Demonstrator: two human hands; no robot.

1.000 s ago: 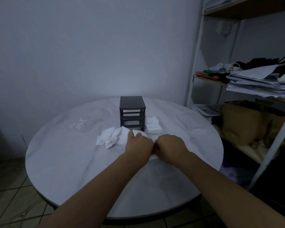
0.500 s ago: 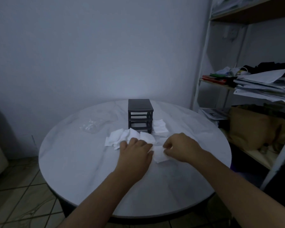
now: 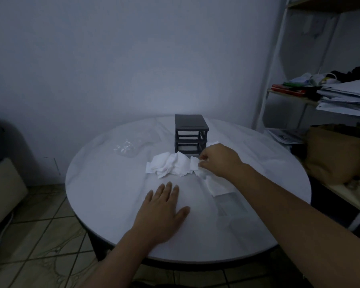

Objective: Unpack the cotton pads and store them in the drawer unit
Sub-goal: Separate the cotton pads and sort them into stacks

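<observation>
— On the round white table [image 3: 112, 204], what lies in front of the person?

— Loose white square cotton pads [image 3: 170, 166] lie there in a small untidy heap. The heap is just before the dark grey plastic drawer unit [image 3: 190, 123], which stands upright toward the far side of the table.

— And the hands, how are they?

— The left hand [image 3: 164, 206] lies flat on the bare table, palm down, fingers straight, and it holds nothing. It is nearer to the person than the heap and does not touch it. The right hand [image 3: 218, 161] reaches to the right end of the heap, close to the foot of the unit. Its thumb and curled fingers pinch a single white pad [image 3: 194, 165].

— Is something under the right arm?

— Yes, a small stack of white pads [image 3: 216, 185], and beside it a clear flat wrapper [image 3: 231, 204]. A crumpled clear plastic piece [image 3: 126, 148] lies to the left of the unit, well apart from both hands.

— Are the drawers in or out?

— I cannot tell; it is too dim.
</observation>
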